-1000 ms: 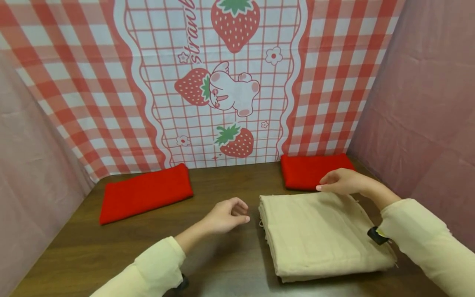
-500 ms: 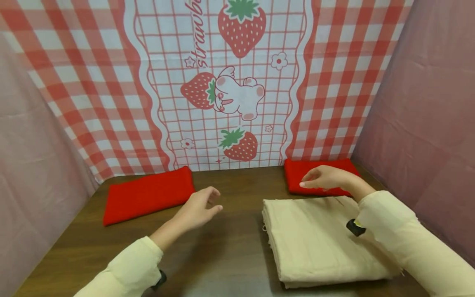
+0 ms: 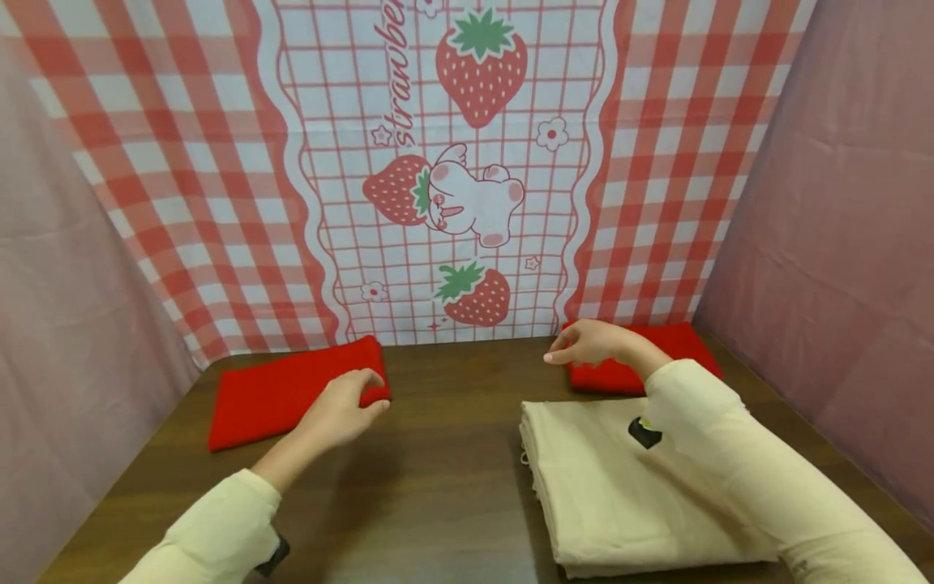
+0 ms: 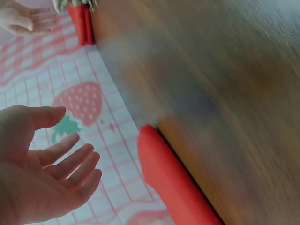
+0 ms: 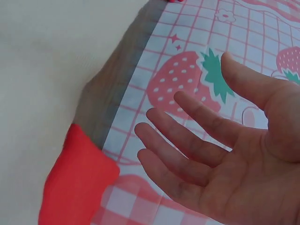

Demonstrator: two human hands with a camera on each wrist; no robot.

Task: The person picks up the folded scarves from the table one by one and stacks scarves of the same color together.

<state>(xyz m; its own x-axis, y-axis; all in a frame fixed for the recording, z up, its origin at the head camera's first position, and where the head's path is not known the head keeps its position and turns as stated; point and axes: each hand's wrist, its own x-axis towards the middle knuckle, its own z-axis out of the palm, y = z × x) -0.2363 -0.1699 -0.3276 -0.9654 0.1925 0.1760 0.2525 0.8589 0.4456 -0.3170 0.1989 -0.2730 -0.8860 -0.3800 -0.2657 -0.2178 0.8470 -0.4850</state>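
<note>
My left hand (image 3: 341, 410) hovers at the right end of a folded red cloth (image 3: 270, 393) on the left of the table, its fingers relaxed and holding nothing. In the left wrist view this hand (image 4: 51, 173) is apart from the red cloth (image 4: 168, 178). My right hand (image 3: 589, 344) overlaps the left end of a second folded red cloth (image 3: 657, 353) at the back right. The right wrist view has its fingers (image 5: 187, 140) loosely spread, nothing between them. Below the right forearm lies a thick folded beige cloth (image 3: 584, 487), partly hidden by the sleeve.
The brown wooden table (image 3: 438, 478) ends at a strawberry-print checked backdrop (image 3: 467, 203). Pink curtains (image 3: 824, 203) hang at both sides. A dark wrist device (image 3: 645, 432) sits under the right sleeve.
The left hand has moved left, from beside the beige cloth to the left red cloth. My right hand has moved left from above the beige cloth. The head view has shifted slightly.
</note>
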